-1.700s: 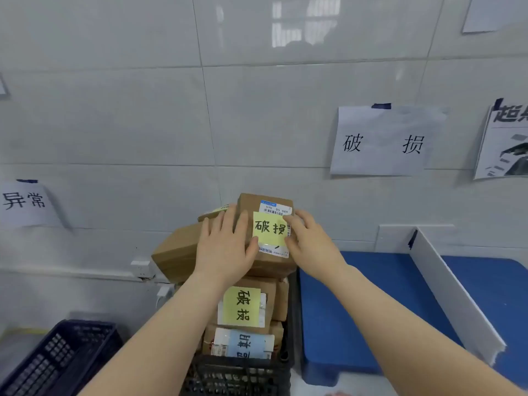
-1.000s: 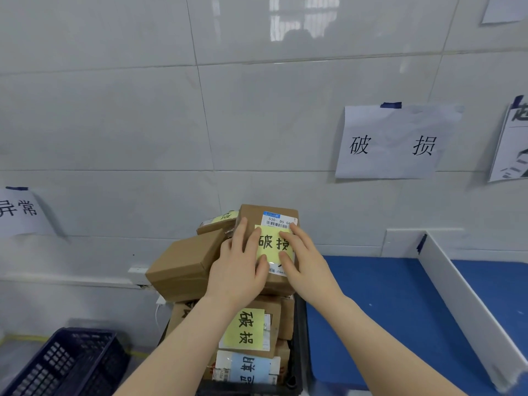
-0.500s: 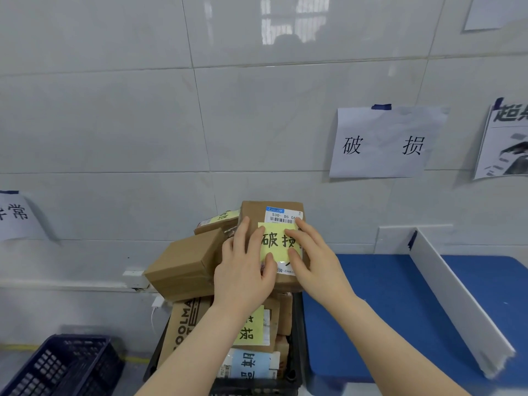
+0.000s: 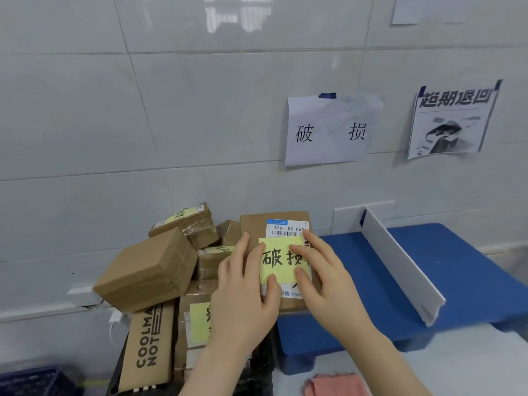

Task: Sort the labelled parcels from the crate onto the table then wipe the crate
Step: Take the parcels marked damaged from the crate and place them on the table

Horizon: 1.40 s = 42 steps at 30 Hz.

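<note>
Pressing flat on the front of a brown parcel (image 4: 257,224) with both grips, fingers straight and slightly spread. Left grip (image 4: 243,298) along its left side, thumb tip on the yellow note (image 4: 281,260); right grip (image 4: 323,278) over the note's right edge. Below and left of the left grip, more labelled parcels (image 4: 188,224) heaped in the black crate (image 4: 265,372). Right of the right grip, blue bench (image 4: 371,295) with a white divider (image 4: 400,267); below its wrist, a pink cloth (image 4: 334,385).

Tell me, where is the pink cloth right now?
In the head view the pink cloth lies at the bottom edge, right of centre, just in front of the blue table and right of the crate.
</note>
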{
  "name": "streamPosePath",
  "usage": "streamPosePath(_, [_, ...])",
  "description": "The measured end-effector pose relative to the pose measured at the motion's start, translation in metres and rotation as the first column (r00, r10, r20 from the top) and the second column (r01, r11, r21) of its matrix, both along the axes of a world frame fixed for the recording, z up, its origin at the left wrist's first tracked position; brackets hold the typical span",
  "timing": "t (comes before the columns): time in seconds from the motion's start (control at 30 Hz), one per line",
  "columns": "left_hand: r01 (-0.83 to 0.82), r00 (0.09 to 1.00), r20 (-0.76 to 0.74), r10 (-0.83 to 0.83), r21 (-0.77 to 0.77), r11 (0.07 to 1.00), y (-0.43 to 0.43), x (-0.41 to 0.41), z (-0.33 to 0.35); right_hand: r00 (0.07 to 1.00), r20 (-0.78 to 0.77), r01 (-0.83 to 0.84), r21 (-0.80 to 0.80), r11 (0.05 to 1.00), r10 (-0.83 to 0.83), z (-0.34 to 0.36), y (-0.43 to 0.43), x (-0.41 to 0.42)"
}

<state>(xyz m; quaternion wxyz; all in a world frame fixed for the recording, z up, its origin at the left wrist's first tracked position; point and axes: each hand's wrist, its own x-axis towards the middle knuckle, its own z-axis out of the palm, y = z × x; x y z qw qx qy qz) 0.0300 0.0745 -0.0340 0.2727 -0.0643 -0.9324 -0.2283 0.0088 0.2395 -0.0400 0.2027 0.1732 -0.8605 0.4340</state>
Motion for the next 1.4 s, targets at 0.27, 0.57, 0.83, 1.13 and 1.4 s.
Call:
streamPosePath(0.27, [0.122,0.993,-0.001,-0.122,0.01,0.992,0.025,0.02,0.012,0.995,-0.004,0.102,-0.078,0.992,-0.102,0.005,0.026,0.038])
streamPosePath(0.57, [0.234,0.972,-0.016,-0.234,0.003,0.972,0.106,0.032,0.025,0.988,0.016,0.156,-0.158,0.975,-0.156,0.015,0.111,0.06])
streamPosePath(0.83, [0.224,0.972,0.046,-0.228,0.079,0.971,0.232,0.04,0.028,0.983,-0.034,0.177,-0.098,0.979,-0.181,0.016,0.233,0.07])
streamPosePath(1.13, [0.202,0.971,0.109,-0.211,0.091,0.975,0.324,0.031,0.024,0.985,0.029,0.172,-0.113,0.979,-0.169,0.009,0.324,0.062])
streamPosePath(1.4, [0.144,0.984,0.1,-0.15,0.073,0.987,0.325,0.012,0.023,0.992,0.021,0.122,-0.098,0.988,-0.121,0.007,0.326,0.036])
